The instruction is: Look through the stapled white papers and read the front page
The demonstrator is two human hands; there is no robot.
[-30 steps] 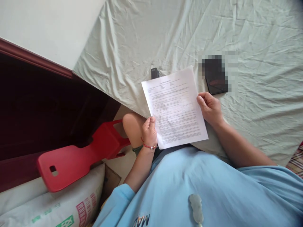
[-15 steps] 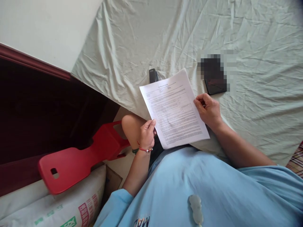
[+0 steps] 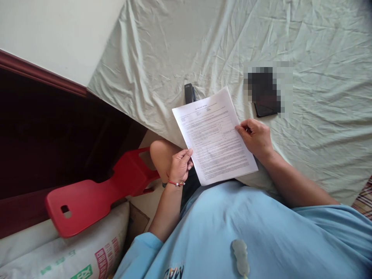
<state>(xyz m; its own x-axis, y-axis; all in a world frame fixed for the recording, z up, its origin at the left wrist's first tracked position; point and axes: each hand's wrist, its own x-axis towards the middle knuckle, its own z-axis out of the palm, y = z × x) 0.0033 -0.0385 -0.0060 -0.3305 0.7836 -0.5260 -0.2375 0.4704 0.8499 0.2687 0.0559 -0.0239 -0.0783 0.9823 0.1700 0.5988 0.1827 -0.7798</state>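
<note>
White printed paper was held over the edge of the bed, its lines of text too small to read. On the pale blue shirt the letters "MA" showed upside down near the hem, and the sack on the floor bore red and green print that could not be made out. Compared with half a second before, the left hand had slid slightly down the sheet's left edge, and the right hand had moved a little inward over the page. The left hand pinched the lower left edge between thumb and fingers, a red bracelet at the wrist. The right hand gripped the right edge, fingers curled. A dark phone lay just beyond it, and a small black object peeked out behind the paper's top. A red stool stood tipped to the left.
</note>
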